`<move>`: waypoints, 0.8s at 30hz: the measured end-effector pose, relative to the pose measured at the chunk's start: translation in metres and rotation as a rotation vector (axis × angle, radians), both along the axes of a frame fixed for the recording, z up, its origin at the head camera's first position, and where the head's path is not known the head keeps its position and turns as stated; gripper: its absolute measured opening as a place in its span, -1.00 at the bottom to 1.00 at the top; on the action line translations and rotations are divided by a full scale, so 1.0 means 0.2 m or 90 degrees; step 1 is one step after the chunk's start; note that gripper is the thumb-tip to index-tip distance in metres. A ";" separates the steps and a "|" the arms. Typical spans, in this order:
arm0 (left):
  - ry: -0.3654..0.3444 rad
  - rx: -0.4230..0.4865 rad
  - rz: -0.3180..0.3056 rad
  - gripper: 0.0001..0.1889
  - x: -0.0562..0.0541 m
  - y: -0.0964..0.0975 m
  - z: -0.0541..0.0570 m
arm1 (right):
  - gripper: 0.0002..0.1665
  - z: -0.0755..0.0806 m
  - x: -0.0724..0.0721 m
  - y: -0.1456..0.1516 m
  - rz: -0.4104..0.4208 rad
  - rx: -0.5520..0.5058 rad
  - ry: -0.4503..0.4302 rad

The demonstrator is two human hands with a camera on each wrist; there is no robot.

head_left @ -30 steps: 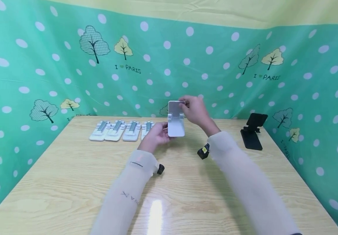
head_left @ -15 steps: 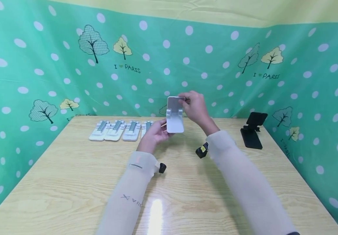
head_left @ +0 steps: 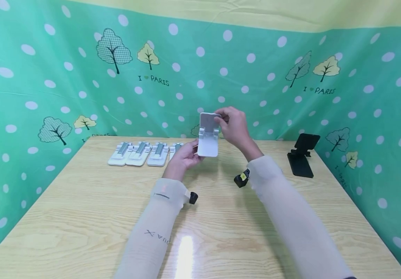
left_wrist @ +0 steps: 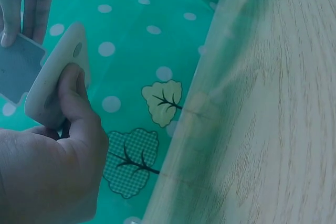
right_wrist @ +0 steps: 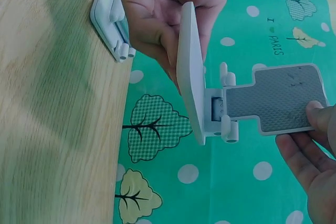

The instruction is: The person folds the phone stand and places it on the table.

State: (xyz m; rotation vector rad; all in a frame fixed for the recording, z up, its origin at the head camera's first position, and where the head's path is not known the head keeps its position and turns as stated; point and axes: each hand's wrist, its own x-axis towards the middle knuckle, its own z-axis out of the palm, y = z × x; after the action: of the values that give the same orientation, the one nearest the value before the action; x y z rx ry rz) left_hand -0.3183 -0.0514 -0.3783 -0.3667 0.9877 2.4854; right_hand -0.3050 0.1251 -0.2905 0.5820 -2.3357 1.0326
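White phone stand (head_left: 208,147) is up off the table (head_left: 99,217), over its far middle part, opened out. On my feed the left hand (head_left: 184,157) grips the base (right_wrist: 190,77) and the right hand (head_left: 233,124) pinches a corner of the gray panel (right_wrist: 283,95), thumb (right_wrist: 316,115) on the gray face. Folded white stands (head_left: 157,154), four in a row, lie on the table's far left side, the last partly behind the left hand; black stand (head_left: 300,164) is opened up at the table's far right. Step in hand, my guess: setting the panel's angle at the hinge (right_wrist: 217,109). To do it well I'd anchor the base with the left hand and turn only the panel, slow and even, pulling square so nothing twists. Joint may be stiff, so a jerk could slip that corner pinch; I'd shift to a fuller hold if it drags. Mind the side pegs (right_wrist: 230,129), too.
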 end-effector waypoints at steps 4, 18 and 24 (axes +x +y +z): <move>0.002 -0.004 0.000 -0.58 0.00 0.00 0.00 | -0.81 0.00 0.00 0.01 0.016 -0.002 0.000; 0.006 0.006 0.020 -0.64 0.01 0.00 0.02 | -0.82 0.00 0.02 0.04 0.046 0.014 0.002; -0.006 0.033 0.030 -0.57 0.00 0.00 0.03 | -0.82 -0.02 0.04 0.05 0.045 0.023 -0.003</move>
State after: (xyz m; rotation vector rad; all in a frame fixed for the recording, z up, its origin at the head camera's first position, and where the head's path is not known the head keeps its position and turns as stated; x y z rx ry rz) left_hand -0.3173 -0.0507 -0.3716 -0.3879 0.9193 2.5434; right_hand -0.2972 0.1359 -0.2936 0.6812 -2.3578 1.0254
